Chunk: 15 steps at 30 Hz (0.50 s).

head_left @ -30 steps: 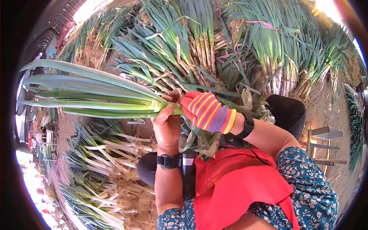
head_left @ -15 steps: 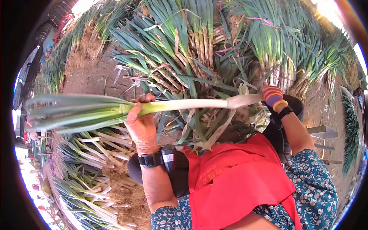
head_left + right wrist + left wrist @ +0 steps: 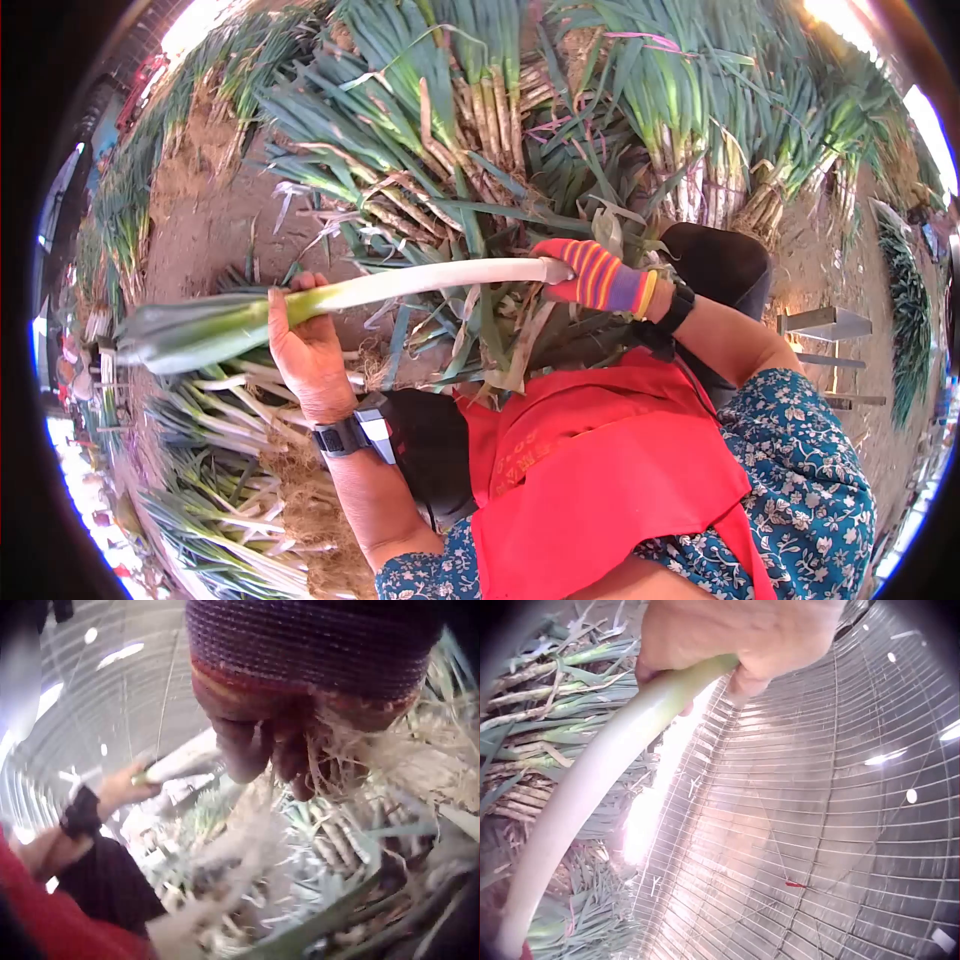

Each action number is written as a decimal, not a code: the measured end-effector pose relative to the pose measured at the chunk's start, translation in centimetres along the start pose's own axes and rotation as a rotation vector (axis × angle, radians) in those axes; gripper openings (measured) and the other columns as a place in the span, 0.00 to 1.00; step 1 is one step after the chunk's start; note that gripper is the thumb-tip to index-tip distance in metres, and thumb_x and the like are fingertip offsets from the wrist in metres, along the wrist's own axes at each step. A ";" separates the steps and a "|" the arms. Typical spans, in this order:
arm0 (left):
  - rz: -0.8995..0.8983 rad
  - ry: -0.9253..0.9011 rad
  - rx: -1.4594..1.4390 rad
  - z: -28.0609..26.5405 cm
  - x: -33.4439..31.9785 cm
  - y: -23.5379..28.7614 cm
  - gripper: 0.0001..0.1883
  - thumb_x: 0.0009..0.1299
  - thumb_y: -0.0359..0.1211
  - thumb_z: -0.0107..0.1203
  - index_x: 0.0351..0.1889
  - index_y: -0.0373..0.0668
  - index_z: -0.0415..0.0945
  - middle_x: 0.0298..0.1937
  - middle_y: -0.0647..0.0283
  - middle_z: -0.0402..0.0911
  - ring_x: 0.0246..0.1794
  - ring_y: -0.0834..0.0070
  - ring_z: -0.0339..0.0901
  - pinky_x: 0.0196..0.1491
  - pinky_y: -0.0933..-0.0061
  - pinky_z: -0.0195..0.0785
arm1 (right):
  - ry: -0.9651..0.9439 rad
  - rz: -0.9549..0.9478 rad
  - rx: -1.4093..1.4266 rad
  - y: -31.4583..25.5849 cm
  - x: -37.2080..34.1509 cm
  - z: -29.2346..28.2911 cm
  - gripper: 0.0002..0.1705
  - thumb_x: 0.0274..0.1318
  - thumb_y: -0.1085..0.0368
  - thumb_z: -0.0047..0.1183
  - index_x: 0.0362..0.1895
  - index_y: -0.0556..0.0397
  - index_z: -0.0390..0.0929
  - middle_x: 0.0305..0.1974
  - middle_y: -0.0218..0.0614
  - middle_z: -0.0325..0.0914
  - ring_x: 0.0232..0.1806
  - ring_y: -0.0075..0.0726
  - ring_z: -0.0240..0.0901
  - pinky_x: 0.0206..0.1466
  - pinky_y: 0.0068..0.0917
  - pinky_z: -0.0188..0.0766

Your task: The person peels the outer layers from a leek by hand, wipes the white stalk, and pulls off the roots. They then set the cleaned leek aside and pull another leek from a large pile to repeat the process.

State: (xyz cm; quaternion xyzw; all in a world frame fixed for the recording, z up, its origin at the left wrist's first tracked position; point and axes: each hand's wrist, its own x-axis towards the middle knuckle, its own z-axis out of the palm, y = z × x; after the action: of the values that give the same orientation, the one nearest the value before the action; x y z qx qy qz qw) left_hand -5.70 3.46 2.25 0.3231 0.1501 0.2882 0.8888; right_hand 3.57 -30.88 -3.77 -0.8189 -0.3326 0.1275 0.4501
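Note:
A single leek (image 3: 430, 278) lies across the head view, its green leaves toward the left and its white stalk toward the right. The bare left hand (image 3: 308, 355) grips it where green meets white; the left wrist view shows that hand (image 3: 739, 637) curled round the stalk (image 3: 592, 772). At the root end, the right hand (image 3: 600, 277), in a striped glove, holds the leek with curled fingers. In the right wrist view, pale roots hang by the gloved hand (image 3: 300, 690), and the stalk (image 3: 187, 756) runs off to the left hand.
Bundles of leeks (image 3: 480, 110) stand across the far side. Leeks with white stalks (image 3: 240, 490) lie at the lower left. Loose leaves (image 3: 500, 330) are heaped before the red apron (image 3: 610, 470). A metal stand (image 3: 825, 323) is at the right.
The leek's white stalk has come into view between the hands. The right hand moved far right along it, then back left. The left hand has shifted left and slightly down with the leek.

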 end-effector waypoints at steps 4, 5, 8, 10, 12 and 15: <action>-0.018 -0.311 0.032 2.2 -2.0 0.4 0.10 0.67 0.32 0.54 0.43 0.39 0.72 0.44 0.56 0.75 0.46 0.63 0.72 0.57 0.55 0.64 | -0.307 0.024 0.447 -7.0 2.3 1.1 0.26 0.47 0.64 0.59 0.53 0.57 0.70 0.33 0.29 0.75 0.35 0.19 0.69 0.39 0.21 0.69; -0.041 -0.328 0.031 3.0 -2.2 0.5 0.09 0.67 0.32 0.55 0.42 0.40 0.72 0.42 0.57 0.75 0.44 0.66 0.72 0.54 0.58 0.66 | -0.458 0.036 0.611 -8.9 3.1 1.1 0.26 0.50 0.61 0.60 0.51 0.60 0.70 0.31 0.28 0.75 0.32 0.17 0.68 0.36 0.19 0.68; 0.119 -0.153 0.129 3.1 -0.8 0.7 0.06 0.65 0.28 0.55 0.34 0.38 0.70 0.30 0.61 0.73 0.28 0.75 0.70 0.37 0.67 0.70 | -0.790 0.053 1.008 -10.5 4.9 2.7 0.28 0.52 0.49 0.61 0.45 0.59 0.72 0.27 0.26 0.71 0.28 0.16 0.66 0.31 0.19 0.66; 0.101 -0.062 0.158 1.5 0.7 0.2 0.05 0.63 0.26 0.56 0.33 0.38 0.70 0.28 0.60 0.73 0.24 0.73 0.71 0.32 0.67 0.70 | -0.706 -0.025 0.844 -10.2 4.6 4.0 0.26 0.53 0.49 0.60 0.44 0.58 0.72 0.27 0.25 0.71 0.27 0.17 0.66 0.30 0.20 0.65; 0.049 0.128 0.151 1.8 0.6 -1.1 0.06 0.59 0.22 0.56 0.29 0.37 0.69 0.23 0.59 0.73 0.16 0.72 0.70 0.20 0.68 0.69 | -0.483 -0.255 0.583 -9.6 4.2 5.1 0.21 0.57 0.50 0.56 0.41 0.56 0.74 0.26 0.25 0.72 0.25 0.20 0.65 0.27 0.23 0.64; -0.123 0.219 0.232 0.7 1.1 -2.6 0.06 0.62 0.23 0.54 0.29 0.38 0.67 0.22 0.63 0.69 0.18 0.76 0.67 0.22 0.72 0.65 | -0.526 -0.082 0.567 -9.6 1.1 3.1 0.18 0.59 0.53 0.53 0.40 0.56 0.74 0.27 0.27 0.72 0.27 0.21 0.66 0.27 0.24 0.64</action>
State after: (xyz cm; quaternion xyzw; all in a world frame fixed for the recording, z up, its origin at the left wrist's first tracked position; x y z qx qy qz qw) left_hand -3.46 2.20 0.98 0.3806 0.2978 0.2476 0.8397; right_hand -1.28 -24.58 2.48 -0.5876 -0.4207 0.4017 0.5625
